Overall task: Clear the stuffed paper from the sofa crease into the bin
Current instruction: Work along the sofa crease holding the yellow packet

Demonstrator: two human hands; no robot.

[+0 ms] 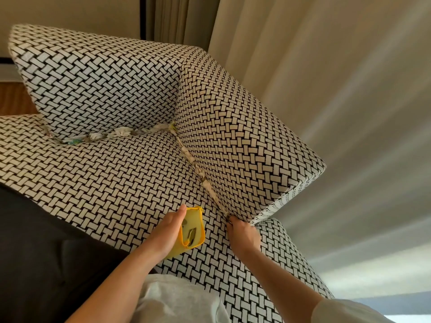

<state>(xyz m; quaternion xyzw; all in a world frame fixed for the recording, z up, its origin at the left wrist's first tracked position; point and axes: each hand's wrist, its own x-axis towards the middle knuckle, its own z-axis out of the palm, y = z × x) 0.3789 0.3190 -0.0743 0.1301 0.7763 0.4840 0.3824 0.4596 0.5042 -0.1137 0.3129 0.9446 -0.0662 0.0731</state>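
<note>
At the left edge of the sofa [105, 178] seat a dark cloth [46, 241] lies over the front. Crumpled paper [116, 132] is wedged along the crease where the seat meets the back cushion [93, 85]. At the back corner it turns and runs forward down the crease between the seat and the armrest [233, 136].

Your left hand [168, 231] grips a small yellow bin [193, 227] near the front edge of the seat, thumb along its rim, mouth tipped toward the side crease; a few scraps lie inside.

Just right of it, apart from the bin, your right hand [242, 234] has its fingertips pinched on the near end of the paper, at the front corner of the armrest. A pale curtain [326, 66] hangs beyond the armrest.
</note>
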